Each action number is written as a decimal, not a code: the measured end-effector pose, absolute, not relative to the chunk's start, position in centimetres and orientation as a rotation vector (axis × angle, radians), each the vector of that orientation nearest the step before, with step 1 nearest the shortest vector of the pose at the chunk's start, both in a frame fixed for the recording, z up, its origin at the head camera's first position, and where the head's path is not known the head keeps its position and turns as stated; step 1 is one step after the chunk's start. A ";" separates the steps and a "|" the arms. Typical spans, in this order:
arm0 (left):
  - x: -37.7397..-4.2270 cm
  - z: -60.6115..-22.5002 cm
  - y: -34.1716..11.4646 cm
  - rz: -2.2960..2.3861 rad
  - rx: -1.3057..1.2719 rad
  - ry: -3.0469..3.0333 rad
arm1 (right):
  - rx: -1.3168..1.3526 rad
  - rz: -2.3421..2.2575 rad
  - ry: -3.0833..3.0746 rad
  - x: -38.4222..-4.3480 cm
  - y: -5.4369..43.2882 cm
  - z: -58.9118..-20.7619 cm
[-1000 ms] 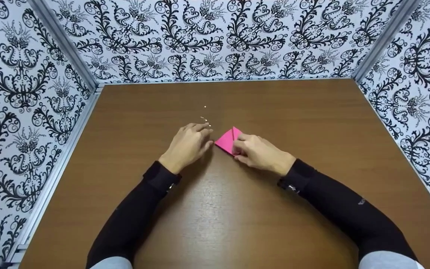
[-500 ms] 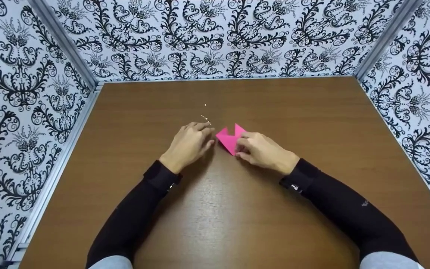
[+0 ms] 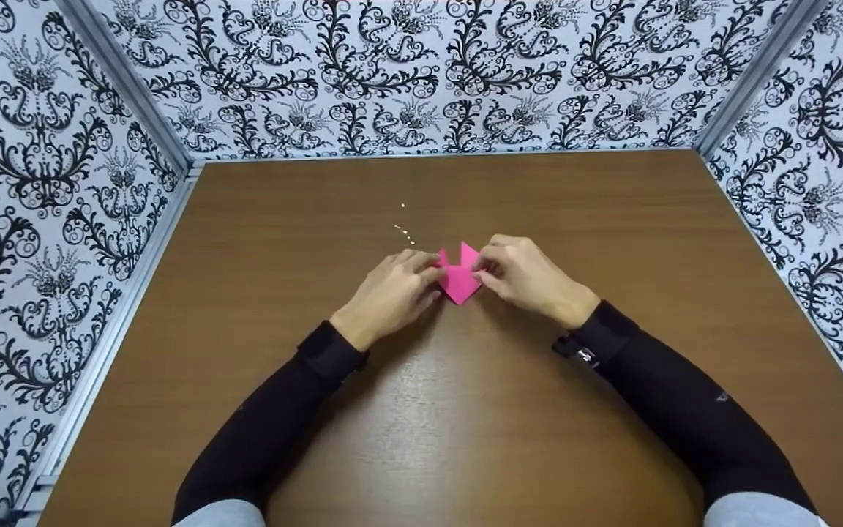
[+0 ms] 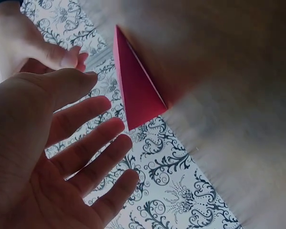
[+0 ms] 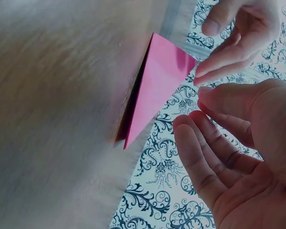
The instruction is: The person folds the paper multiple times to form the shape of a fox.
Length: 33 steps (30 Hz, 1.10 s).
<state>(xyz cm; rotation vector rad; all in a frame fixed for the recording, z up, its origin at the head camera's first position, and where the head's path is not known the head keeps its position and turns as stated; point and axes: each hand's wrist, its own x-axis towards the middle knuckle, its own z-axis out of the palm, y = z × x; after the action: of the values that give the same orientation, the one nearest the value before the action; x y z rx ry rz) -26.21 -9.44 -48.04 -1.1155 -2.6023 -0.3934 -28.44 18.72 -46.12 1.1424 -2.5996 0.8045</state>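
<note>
A folded piece of pink paper (image 3: 459, 284) stands on the table between my hands, with two pointed tips upward and a notch between them in the head view. My left hand (image 3: 399, 289) is at its left side, the fingertips overlapping the edge there. In the left wrist view, the fingers of this left hand (image 4: 62, 143) are spread, with a gap to the paper (image 4: 137, 90). My right hand (image 3: 527, 274) is at the right side. Its thumb and fingers are loosely bent in the right wrist view, just short of the paper (image 5: 162, 78).
Small pale specks (image 3: 405, 233) lie on the brown table (image 3: 407, 424) beyond the left hand. White walls with black scrollwork (image 3: 392, 80) enclose the table at the back and both sides, with grey metal posts (image 3: 136, 95) at the corners.
The left hand has moved right, up to the paper's left side. The right hand has shifted slightly up and right. The paper's upper part has parted into two tips.
</note>
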 end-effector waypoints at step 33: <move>-25.9 -48.8 -9.5 -0.329 -1.221 -2.797 | 1.035 0.775 -2.754 -29.1 16.7 -46.8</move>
<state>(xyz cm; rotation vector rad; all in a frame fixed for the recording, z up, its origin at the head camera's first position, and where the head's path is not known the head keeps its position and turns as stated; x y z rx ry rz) -25.92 -9.52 -48.81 -1.2207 -2.7974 -0.3292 -29.07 16.74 -46.78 1.0353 -2.7545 0.7746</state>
